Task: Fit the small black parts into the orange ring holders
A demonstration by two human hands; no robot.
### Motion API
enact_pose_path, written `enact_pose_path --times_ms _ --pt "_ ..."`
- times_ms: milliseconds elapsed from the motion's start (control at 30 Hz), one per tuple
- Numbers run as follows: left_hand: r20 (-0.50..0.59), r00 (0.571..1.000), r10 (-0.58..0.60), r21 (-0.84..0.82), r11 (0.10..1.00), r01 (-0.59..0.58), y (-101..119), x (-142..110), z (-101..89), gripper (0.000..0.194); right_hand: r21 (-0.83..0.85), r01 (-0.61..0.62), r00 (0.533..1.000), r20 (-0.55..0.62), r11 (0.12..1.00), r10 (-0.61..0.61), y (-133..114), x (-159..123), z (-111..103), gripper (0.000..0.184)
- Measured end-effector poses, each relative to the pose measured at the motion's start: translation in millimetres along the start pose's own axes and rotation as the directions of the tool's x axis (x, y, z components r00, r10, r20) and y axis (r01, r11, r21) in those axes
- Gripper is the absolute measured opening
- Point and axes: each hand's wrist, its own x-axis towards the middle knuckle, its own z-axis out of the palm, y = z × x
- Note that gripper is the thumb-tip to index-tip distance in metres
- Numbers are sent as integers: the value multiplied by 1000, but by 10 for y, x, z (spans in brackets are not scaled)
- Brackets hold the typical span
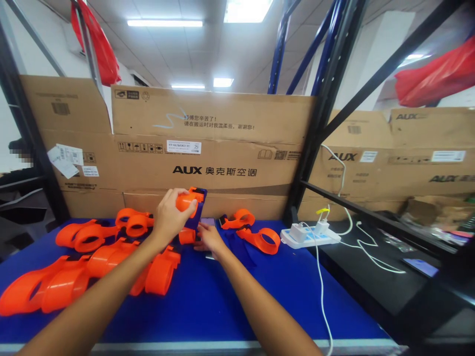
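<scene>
My left hand (171, 215) is raised over the back of the blue table (222, 296), its fingers wrapped round an orange plastic part (187, 200) fixed to a dark blue piece (197, 210). My right hand (208, 237) rests low on the table beside it, fingers closed near a small orange part (186, 236) and a phone-like flat object (208, 222); whether it grips anything I cannot make out. A pile of orange ring-shaped holders (92, 257) lies to the left of both hands.
Two more orange holders (260, 237) lie right of the hands. A white power strip (309, 233) with chargers and white cables sits at the table's right edge. Cardboard boxes (211, 148) wall off the back. Black shelf posts (315, 128) stand right.
</scene>
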Motion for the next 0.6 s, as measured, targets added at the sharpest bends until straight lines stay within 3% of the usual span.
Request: enact_pose_path --times_ms 133,400,500,600 --pt "15 1000 -2 -7 1000 3 23 -26 32 27 -13 -54 998 -35 998 54 -92 -62 -50 29" --pt "-5 1000 -17 -30 999 17 40 -47 22 26 2 65 989 -131 998 -64 -209 -163 -10 29" --pt "-5 1000 -30 -76 997 29 69 -139 80 26 109 112 983 -154 988 -95 -335 -191 -123 41" --pt "67 997 -36 -111 993 44 133 -304 213 27 284 148 982 -151 947 -109 -456 -234 -284 51"
